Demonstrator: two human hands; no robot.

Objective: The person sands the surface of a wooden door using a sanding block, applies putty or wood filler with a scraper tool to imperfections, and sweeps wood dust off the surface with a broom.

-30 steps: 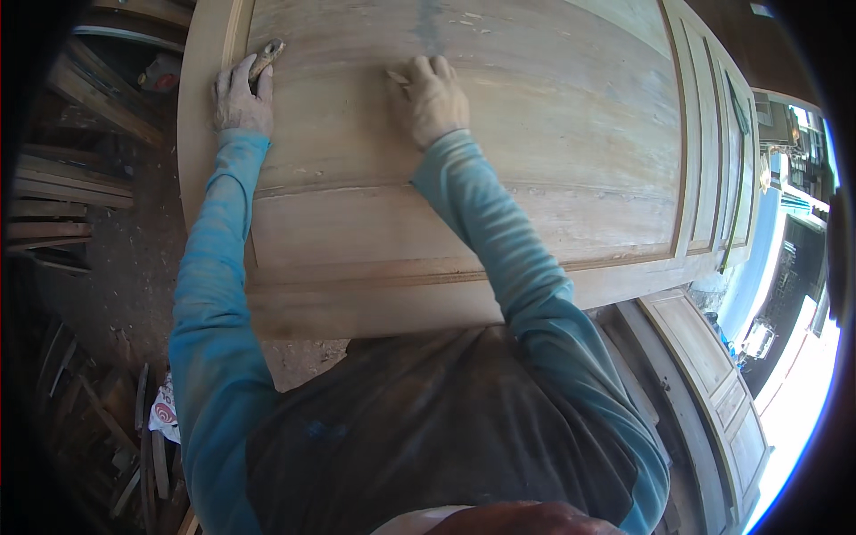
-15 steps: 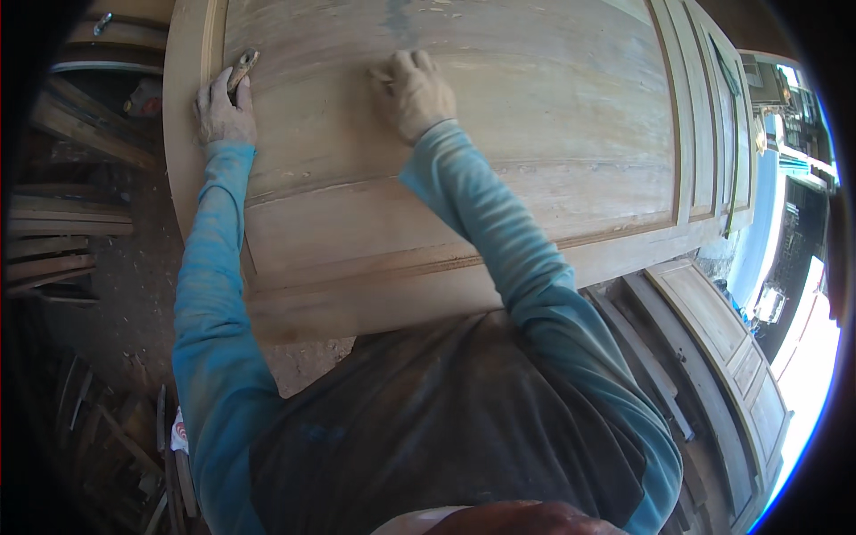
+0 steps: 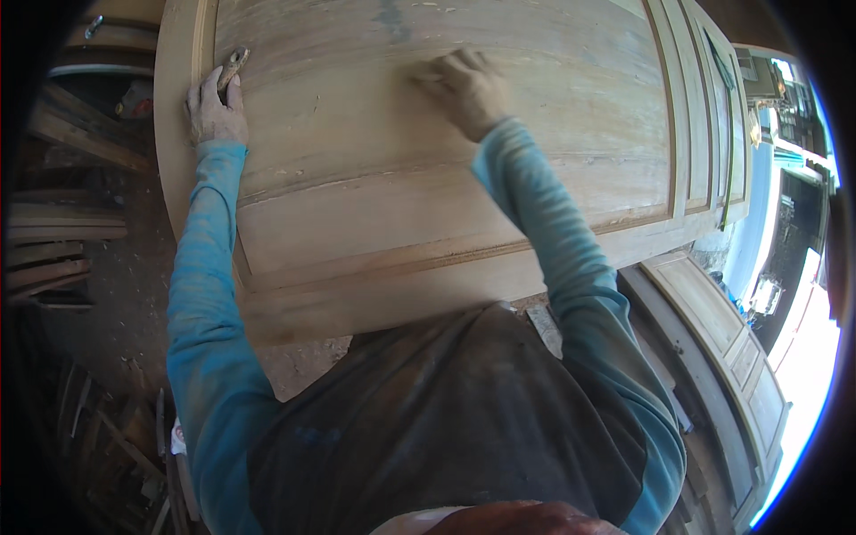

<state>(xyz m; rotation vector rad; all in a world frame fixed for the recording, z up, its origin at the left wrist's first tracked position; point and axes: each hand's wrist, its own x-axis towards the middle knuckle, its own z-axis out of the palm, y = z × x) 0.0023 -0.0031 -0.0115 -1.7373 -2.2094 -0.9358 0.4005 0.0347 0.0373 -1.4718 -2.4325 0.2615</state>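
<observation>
1. The door [image 3: 383, 209], a wide panelled piece of pale wood, lies in front of the person, under both hands; its near edge runs close to the dark shirt front [image 3: 437, 401].
2. The left hand [image 3: 215, 114] is at the door's left border, over the moulding beside the large panel.
3. Its thumb and forefinger are clamped on a small tool [image 3: 234, 64], which lies slantwise between them. The tool's rounded end sticks out beyond the fingertips, above the panel; the rest is hidden in the hand.
4. The right hand [image 3: 474, 94] is over the large panel, well apart from the left hand and to its right. Motion blurs it.
5. Its fingers look bent down toward the wood, with the door's surface directly beneath them. Whether they are tight together, or hold anything, I cannot tell.
6. A grey stain [image 3: 390, 22] marks the panel beyond the hands, up and left of the right hand.
7. A thin green strip [image 3: 728, 183] runs across the door's far right end, well away from either hand.
8. Stacked boards [image 3: 67, 221] are on the left; another panelled piece [image 3: 700, 294] leans low on the right.
</observation>
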